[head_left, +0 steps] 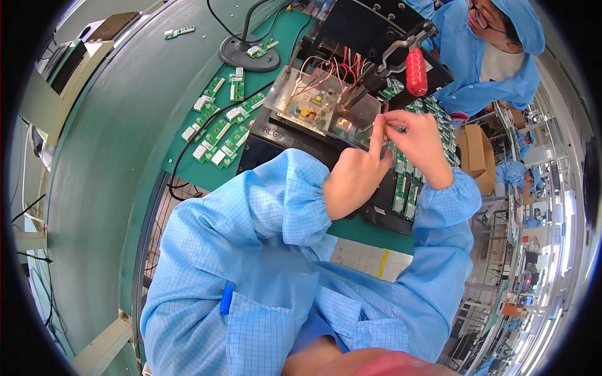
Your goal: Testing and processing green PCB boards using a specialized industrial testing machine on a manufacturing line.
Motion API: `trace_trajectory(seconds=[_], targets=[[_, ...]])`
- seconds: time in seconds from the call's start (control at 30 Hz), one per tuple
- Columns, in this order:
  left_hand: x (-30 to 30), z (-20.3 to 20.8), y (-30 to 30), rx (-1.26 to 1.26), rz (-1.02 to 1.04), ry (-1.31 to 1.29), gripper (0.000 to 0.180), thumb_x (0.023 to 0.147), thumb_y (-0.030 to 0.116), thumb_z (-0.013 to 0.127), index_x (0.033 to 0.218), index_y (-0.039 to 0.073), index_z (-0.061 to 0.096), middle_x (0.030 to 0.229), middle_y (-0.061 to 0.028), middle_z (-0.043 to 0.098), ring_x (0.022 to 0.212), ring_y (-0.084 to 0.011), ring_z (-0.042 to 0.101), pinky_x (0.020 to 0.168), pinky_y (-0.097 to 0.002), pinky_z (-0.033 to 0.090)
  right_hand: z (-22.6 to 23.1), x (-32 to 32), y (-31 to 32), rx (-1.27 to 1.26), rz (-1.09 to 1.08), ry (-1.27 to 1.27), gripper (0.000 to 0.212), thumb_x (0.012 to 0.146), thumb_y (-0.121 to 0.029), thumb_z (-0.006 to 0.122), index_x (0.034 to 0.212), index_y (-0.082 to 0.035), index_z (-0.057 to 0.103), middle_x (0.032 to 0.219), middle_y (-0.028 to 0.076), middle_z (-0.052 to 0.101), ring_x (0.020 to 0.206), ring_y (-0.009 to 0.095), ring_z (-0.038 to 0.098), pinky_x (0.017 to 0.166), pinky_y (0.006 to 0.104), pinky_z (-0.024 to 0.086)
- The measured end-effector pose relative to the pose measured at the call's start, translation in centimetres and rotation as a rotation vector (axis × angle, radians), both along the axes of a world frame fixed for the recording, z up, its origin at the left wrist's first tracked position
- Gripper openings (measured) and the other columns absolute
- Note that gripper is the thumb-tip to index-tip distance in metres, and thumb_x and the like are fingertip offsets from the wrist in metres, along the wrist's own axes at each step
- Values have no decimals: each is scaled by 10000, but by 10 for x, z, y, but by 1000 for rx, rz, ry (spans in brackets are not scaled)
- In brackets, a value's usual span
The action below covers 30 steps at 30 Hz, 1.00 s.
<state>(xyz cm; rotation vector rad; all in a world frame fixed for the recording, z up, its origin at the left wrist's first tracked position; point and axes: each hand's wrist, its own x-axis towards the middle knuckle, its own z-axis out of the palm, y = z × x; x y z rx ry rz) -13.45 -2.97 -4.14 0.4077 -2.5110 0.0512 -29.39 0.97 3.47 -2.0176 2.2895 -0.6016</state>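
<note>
A black test fixture (pixel 295 130) stands before me, with a clear plate (pixel 288 103) on it and red and white wires running over the top. Orange light glows on a small display (pixel 344 124) under the plate. My left hand (pixel 357 178) is at the fixture's near right, index finger stretched up and thumb apart, with nothing visible in it. That index fingertip meets the fingertips of my right hand (pixel 419 143), which are pinched together at the fixture's right edge. Whatever the pinch holds is too small or hidden. Above them hangs a toggle clamp's red handle (pixel 416 72).
Several green circuit boards (pixel 221 138) lie left of the fixture, and more boards (pixel 401 191) fill a black tray at the right. A round black stand base (pixel 249 57) and a black cable sit at the back left. Across from me is a co-worker in blue (pixel 486 69), near a cardboard box (pixel 476 153).
</note>
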Motion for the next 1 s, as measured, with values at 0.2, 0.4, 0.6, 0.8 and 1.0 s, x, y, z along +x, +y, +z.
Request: trace_trajectory(seconds=[0.2,0.4,0.6,0.8,1.0], targets=[[0,-1,1,-15,-6,-16,245,821,166,564,1025,56,645,1376,-389,434,504,-128,612,476,-250,463,4,9,-1,5,-58,73,404,791,-112,690,1187,-36,660,832,156,726,647,215,710,591,276,529],[-2,-3,0,-11,-8,-3,227,819,160,563,1002,52,644,1380,-389,430,503,-127,609,478,-251,463,5,7,0,6,-51,46,430,794,-101,685,1219,-51,646,835,169,720,637,232,706,581,283,527],[-1,-2,0,-11,-10,-9,202,823,159,561,973,54,647,1382,-388,429,516,-128,622,476,-249,465,3,3,-1,-12,-15,2,416,795,-93,679,1206,-38,650,839,174,718,660,241,712,584,296,529],[-1,-2,-1,1,-8,-27,214,827,161,561,988,53,652,1384,-387,428,518,-130,624,485,-251,474,5,4,-2,-21,-19,27,379,786,-77,676,1161,-24,674,840,168,721,646,221,708,583,289,527],[-2,-3,0,-9,-12,-17,212,826,169,567,981,52,653,1387,-391,419,520,-134,628,486,-255,479,1,0,0,-6,-25,-23,357,782,-74,676,1134,-16,683,826,160,720,639,223,702,584,281,522]])
